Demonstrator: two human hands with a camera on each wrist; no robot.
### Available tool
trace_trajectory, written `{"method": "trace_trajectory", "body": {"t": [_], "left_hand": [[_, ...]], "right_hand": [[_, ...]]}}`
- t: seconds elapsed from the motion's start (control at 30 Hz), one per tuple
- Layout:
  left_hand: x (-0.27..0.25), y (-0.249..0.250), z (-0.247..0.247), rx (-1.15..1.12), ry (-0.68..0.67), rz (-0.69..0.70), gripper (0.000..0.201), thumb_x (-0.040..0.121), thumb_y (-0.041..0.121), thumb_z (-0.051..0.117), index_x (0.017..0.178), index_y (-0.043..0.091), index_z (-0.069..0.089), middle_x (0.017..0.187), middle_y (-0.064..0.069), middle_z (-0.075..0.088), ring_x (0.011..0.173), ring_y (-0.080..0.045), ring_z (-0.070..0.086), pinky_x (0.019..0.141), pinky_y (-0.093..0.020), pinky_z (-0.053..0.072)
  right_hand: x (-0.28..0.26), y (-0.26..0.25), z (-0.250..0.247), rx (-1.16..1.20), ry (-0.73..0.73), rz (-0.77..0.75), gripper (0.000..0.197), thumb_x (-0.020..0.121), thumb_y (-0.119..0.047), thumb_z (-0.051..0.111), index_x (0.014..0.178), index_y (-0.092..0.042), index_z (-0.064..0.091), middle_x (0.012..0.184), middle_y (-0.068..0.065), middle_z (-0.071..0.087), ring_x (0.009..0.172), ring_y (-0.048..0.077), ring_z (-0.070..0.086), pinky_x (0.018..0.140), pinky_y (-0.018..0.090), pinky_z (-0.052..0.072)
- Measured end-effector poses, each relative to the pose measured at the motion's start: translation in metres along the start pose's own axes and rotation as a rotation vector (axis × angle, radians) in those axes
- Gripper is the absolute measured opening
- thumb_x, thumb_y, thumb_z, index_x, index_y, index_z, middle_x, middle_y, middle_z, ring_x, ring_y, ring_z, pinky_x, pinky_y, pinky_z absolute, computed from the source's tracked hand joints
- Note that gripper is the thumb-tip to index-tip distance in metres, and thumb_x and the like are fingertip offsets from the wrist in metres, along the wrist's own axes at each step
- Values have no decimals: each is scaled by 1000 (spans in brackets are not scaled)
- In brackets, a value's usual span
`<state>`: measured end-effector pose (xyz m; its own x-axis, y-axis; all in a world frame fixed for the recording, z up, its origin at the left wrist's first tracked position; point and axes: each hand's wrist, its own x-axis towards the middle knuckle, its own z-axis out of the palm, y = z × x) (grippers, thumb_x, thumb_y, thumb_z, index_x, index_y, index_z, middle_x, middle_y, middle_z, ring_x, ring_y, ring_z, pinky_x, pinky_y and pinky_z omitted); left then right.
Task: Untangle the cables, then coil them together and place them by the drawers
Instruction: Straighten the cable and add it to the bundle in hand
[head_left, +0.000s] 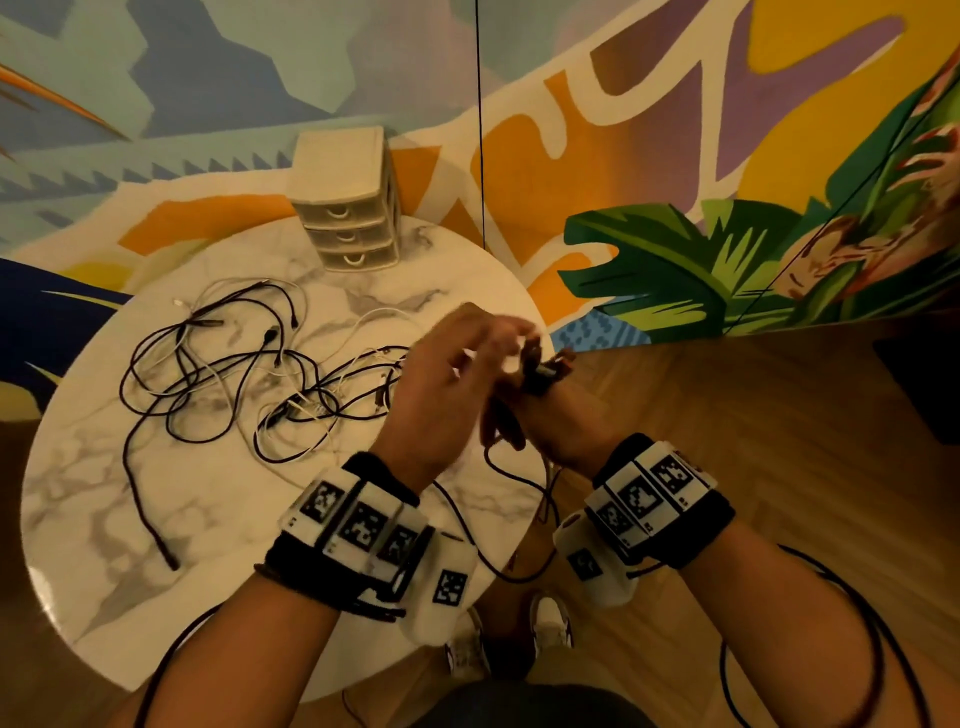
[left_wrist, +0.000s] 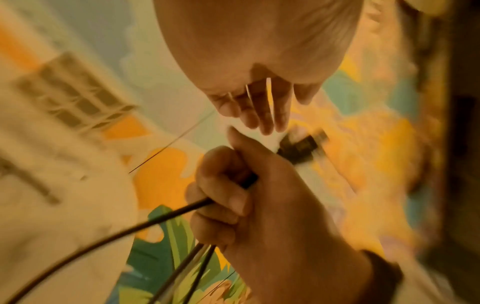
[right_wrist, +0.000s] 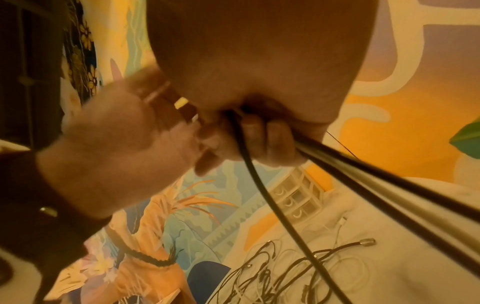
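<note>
Several strands of dark cable (right_wrist: 262, 191) run through the right hand (left_wrist: 259, 205), fist curled tight round them, likely to bunch freed lengths as a coil start. Left hand (head_left: 447, 384) sits just above that grip, fingers mostly straight and blurred; whether it pinches a strand, cannot tell. A dark plug (left_wrist: 298, 148) pokes out past the right fist. Below and left of the grip, the tangle (head_left: 249, 374) lies loose on the marble counter (head_left: 104, 519): thin round cords, black and white, limp, looped. Drawers (head_left: 348, 208), beige plastic, three-tier, stand beyond the grip at the counter's far edge.
</note>
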<state>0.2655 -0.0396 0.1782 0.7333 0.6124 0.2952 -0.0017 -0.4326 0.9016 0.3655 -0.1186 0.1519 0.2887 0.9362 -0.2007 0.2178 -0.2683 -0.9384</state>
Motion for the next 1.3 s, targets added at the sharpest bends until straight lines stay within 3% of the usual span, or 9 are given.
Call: {"method": "trace_trajectory", "body": {"t": [0.1,0.23,0.37,0.5,0.73,0.87,1.1,1.23,1.3], "left_hand": [[-4,-50,-5,6,-11,-178,26,92,10,45,109,19,62,96,-2,60,74,-9,54,64,-18,40],[-57,-145,-4,799,-692,-344,59,82,3,50,137,20,42,138,-7,37,117,-28,48,89,-33,44],[-94,-184,-19,1111,-870,-440,46,97,20,38,142,18,33,153,-12,23,132,-29,36,101,-38,37],[-74,-162,-19,1263,-658,-386,27,96,19,37,117,13,53,125,-9,49,109,-30,53,77,-39,47],[-24,-75,9,1350,-395,-263,20,93,21,41,105,17,57,111,-2,57,98,-25,60,64,-33,39],[-40,-65,29,1225,-358,-209,27,93,16,41,117,17,53,111,-2,56,92,-26,62,62,-36,44],[-59,-148,-30,707,-88,-582,17,91,10,49,99,5,64,102,-19,62,95,-36,59,75,-35,41],[-19,-160,-83,691,226,-355,19,87,8,48,95,1,64,96,-18,59,86,-35,59,76,-36,46],[-17,-171,-89,626,157,-377,18,89,13,51,95,7,66,96,-12,60,85,-32,62,75,-35,49]], "right_hand": [[6,15,-3,167,181,-32,53,103,-20,31,69,1,66,57,5,58,47,2,48,54,10,35],[6,26,-17,311,280,-10,51,101,-16,34,56,-5,55,50,2,55,48,9,54,59,22,46],[-2,37,-28,436,252,55,50,101,-23,37,54,-8,48,46,8,37,37,17,40,51,35,48],[-5,52,-31,255,277,98,55,101,-32,38,50,-12,49,52,13,42,42,15,36,48,28,30],[-4,61,33,30,-119,328,58,94,-58,34,63,-21,66,42,-3,45,41,8,41,57,26,35],[14,65,38,384,101,366,45,98,-41,42,59,-22,55,37,-4,39,31,5,35,48,27,29],[34,73,22,413,238,154,34,102,-33,35,110,-22,66,50,1,42,41,5,37,46,17,32],[37,72,12,385,298,75,37,102,-35,30,104,-29,67,51,0,44,46,7,38,46,15,31],[39,68,7,405,343,60,39,102,-35,30,104,-28,68,51,1,44,47,8,37,46,17,30]]}}
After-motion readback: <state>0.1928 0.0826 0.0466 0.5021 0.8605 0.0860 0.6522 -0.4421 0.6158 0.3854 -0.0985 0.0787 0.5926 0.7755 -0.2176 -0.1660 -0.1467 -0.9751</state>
